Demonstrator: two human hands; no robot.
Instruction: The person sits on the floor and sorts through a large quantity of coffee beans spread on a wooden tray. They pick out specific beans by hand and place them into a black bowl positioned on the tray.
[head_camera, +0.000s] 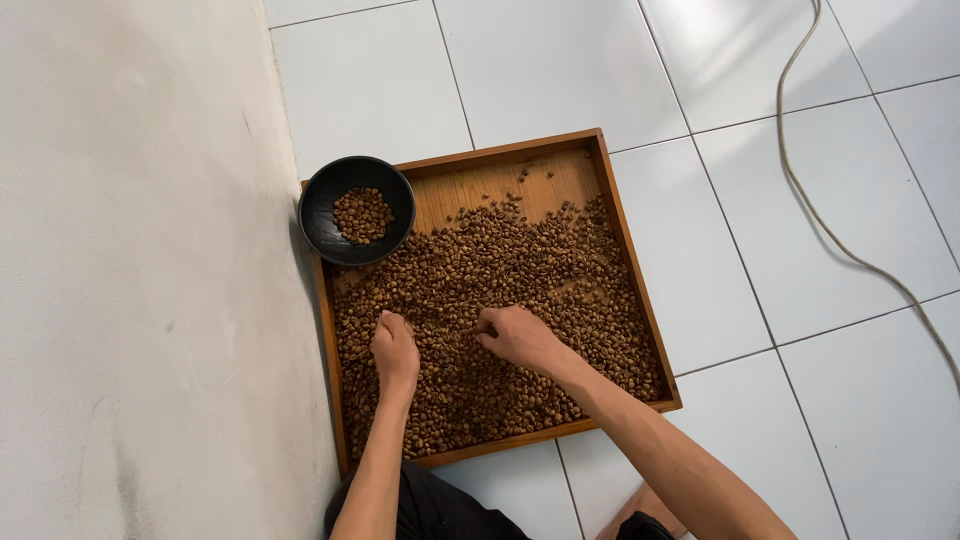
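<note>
A square wooden tray (625, 260) lies on the tiled floor against a wall, spread with brown roasted coffee beans (500, 270). A black bowl (325, 195) with a small heap of beans sits on the tray's far left corner. My left hand (395, 350) rests on the beans near the tray's left side, fingers curled down into them. My right hand (520, 335) lies on the beans at the tray's middle, fingertips pinched together among them. Whether either hand holds a bean is hidden by the fingers.
A pale wall (130, 270) runs along the left of the tray. White floor tiles (800, 230) surround the tray on the right and far sides. A beige cable (800, 190) snakes across the tiles at right. My dark-clothed legs show at the bottom edge.
</note>
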